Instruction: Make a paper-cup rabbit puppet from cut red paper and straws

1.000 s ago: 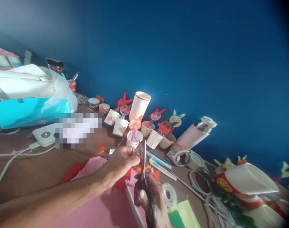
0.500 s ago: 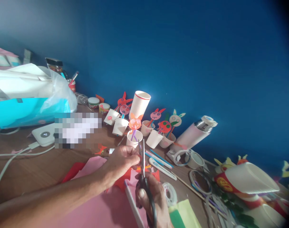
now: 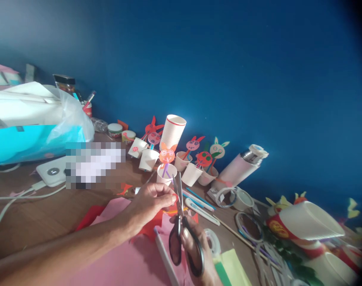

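My left hand (image 3: 153, 202) is closed, pinching a small piece of red paper (image 3: 175, 197) between thumb and fingertips. In my right hand (image 3: 199, 242) is a pair of black-handled scissors (image 3: 180, 202), blades pointing away from me and slightly parted beside the red piece. Pink paper sheets (image 3: 109, 258) and red paper (image 3: 149, 228) lie beneath both hands. Just beyond the blade tips stands a white paper cup (image 3: 161, 180) holding an orange paper animal face (image 3: 167, 155) on a purple stem.
More cups with paper faces, such as a pink one (image 3: 193, 143), stand along the blue wall. A white thermos (image 3: 236, 171) leans at right. A utility knife (image 3: 202, 212), tape roll (image 3: 212, 241) and green paper (image 3: 222, 274) lie nearby. A power bank (image 3: 51, 171) with cables is left.
The scissors' handles have spread apart and the blades have opened wider. The red piece shows more clearly at my left fingertips. The whole view has shifted slightly.
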Action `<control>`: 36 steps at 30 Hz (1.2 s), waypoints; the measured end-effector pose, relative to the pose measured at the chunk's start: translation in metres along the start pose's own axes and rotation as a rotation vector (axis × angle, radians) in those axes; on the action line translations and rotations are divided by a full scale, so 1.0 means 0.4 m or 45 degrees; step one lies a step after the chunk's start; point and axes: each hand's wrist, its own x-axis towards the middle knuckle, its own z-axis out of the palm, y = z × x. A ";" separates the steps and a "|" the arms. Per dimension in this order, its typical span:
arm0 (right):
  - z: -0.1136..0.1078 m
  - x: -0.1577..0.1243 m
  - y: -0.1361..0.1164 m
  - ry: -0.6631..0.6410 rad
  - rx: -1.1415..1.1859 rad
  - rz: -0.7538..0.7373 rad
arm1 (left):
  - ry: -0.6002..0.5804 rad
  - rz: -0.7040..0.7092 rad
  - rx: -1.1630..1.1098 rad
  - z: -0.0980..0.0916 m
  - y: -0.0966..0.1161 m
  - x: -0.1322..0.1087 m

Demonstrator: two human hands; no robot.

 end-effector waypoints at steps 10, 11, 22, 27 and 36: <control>-0.013 0.012 -0.010 0.118 -0.217 0.014 | -0.023 -0.078 -0.036 -0.018 -0.026 0.029; -0.014 0.013 -0.008 0.128 -0.226 0.007 | -0.012 -0.086 -0.011 -0.018 -0.024 0.030; -0.065 0.029 -0.056 0.061 -0.703 0.238 | 0.042 -0.022 -0.171 -0.051 -0.034 0.066; -0.082 0.012 -0.120 -0.124 -1.106 0.223 | 0.076 0.095 -0.292 -0.073 -0.013 0.075; -0.032 -0.018 -0.174 -0.697 -1.473 0.213 | 0.072 0.139 -0.372 -0.094 -0.013 0.096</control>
